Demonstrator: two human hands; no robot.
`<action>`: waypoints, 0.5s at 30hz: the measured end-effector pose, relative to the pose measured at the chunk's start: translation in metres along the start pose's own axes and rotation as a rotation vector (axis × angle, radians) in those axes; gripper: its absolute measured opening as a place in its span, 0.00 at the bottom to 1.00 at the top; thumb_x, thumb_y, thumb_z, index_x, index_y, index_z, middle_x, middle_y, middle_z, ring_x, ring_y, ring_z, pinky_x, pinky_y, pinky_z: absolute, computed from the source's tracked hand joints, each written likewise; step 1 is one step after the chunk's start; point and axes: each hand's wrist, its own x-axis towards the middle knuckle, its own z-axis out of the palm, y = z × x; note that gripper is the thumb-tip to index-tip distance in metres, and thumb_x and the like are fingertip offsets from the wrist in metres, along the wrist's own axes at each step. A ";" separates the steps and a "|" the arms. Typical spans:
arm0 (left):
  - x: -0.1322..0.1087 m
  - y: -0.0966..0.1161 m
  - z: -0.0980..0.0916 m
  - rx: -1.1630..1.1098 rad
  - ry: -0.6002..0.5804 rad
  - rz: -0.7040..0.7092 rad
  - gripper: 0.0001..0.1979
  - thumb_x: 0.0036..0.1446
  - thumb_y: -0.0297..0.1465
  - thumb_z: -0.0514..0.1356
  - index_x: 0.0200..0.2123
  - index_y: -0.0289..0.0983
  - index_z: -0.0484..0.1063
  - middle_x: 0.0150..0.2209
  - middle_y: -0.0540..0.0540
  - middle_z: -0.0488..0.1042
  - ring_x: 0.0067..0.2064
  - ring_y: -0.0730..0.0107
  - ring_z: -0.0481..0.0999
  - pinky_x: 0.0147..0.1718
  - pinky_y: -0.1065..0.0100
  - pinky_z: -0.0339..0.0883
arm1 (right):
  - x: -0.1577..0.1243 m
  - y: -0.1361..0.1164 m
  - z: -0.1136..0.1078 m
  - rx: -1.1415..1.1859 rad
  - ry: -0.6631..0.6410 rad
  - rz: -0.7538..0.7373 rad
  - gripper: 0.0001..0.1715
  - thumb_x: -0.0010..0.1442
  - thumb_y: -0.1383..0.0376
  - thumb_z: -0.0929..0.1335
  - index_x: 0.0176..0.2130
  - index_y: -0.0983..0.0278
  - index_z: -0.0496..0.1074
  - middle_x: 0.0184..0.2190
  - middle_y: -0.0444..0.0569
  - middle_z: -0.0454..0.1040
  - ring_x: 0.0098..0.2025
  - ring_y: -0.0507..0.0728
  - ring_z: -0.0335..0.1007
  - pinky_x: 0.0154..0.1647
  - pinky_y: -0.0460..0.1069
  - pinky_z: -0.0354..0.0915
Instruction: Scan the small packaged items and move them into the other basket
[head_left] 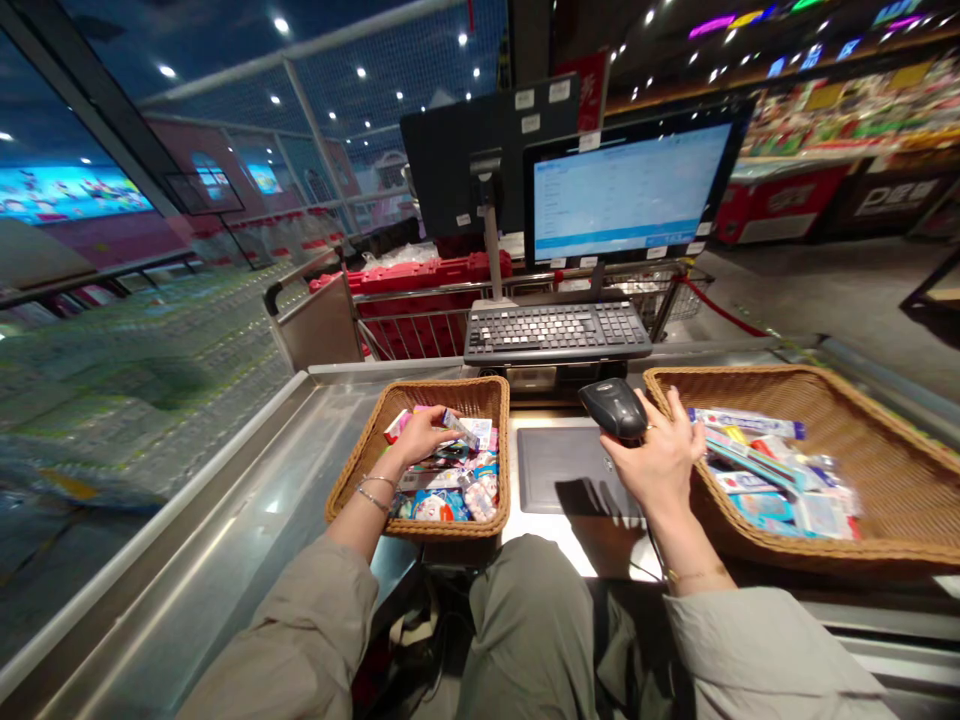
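Over the left wicker basket, my left hand is closed on a small slim box, whose printing is too small to read. Packets in bright colours lie below it in that basket. My right hand grips a black barcode scanner, its head pointing left above a dark flat pad in the counter. Close to the right hand's fingers stands the right wicker basket, with long toothpaste-like boxes and other small packages heaped at its left end.
Behind the pad, a black keyboard sits below a lit monitor. Metal counter extends to the left. Beyond the counter are a shopping cart with red items and stacked bottle packs. My knees are under the counter's near edge.
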 end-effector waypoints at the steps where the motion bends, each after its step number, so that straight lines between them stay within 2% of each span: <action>1: -0.001 -0.002 0.000 0.010 0.010 -0.010 0.23 0.49 0.39 0.70 0.47 0.35 0.78 0.52 0.41 0.82 0.52 0.56 0.81 0.57 0.57 0.71 | 0.000 0.000 0.000 0.000 0.002 -0.003 0.27 0.55 0.49 0.67 0.47 0.62 0.77 0.57 0.58 0.76 0.71 0.72 0.55 0.69 0.76 0.41; 4: -0.004 -0.008 -0.003 0.063 0.040 -0.054 0.21 0.49 0.37 0.70 0.46 0.37 0.78 0.53 0.43 0.81 0.53 0.57 0.80 0.57 0.59 0.71 | -0.001 0.000 0.000 -0.007 0.003 -0.011 0.27 0.55 0.49 0.67 0.48 0.62 0.77 0.57 0.58 0.77 0.70 0.72 0.55 0.69 0.77 0.41; 6: -0.008 -0.013 -0.008 0.121 0.067 -0.111 0.20 0.48 0.37 0.70 0.45 0.37 0.77 0.50 0.43 0.82 0.50 0.57 0.80 0.55 0.58 0.72 | -0.001 0.001 0.000 -0.009 0.003 -0.011 0.27 0.55 0.49 0.67 0.48 0.62 0.77 0.57 0.58 0.76 0.71 0.72 0.54 0.69 0.77 0.41; 9: -0.013 -0.021 -0.016 0.218 0.124 -0.211 0.24 0.47 0.38 0.72 0.47 0.38 0.76 0.49 0.42 0.81 0.51 0.52 0.79 0.54 0.53 0.70 | 0.000 0.003 0.000 -0.009 0.005 -0.016 0.27 0.55 0.49 0.67 0.47 0.62 0.77 0.57 0.59 0.77 0.71 0.72 0.54 0.69 0.76 0.40; 12: -0.016 -0.020 -0.018 0.408 0.183 -0.263 0.30 0.47 0.40 0.73 0.54 0.42 0.75 0.57 0.39 0.77 0.61 0.42 0.71 0.61 0.43 0.61 | 0.000 0.003 0.002 -0.013 0.005 -0.022 0.27 0.55 0.50 0.67 0.48 0.62 0.77 0.57 0.59 0.77 0.71 0.72 0.55 0.69 0.75 0.41; 15: -0.015 -0.011 -0.008 0.730 0.152 -0.184 0.29 0.52 0.42 0.71 0.58 0.50 0.74 0.65 0.41 0.70 0.68 0.38 0.60 0.64 0.33 0.50 | -0.001 0.002 0.003 -0.013 0.003 -0.025 0.27 0.55 0.50 0.68 0.49 0.62 0.77 0.57 0.58 0.77 0.71 0.72 0.55 0.69 0.76 0.41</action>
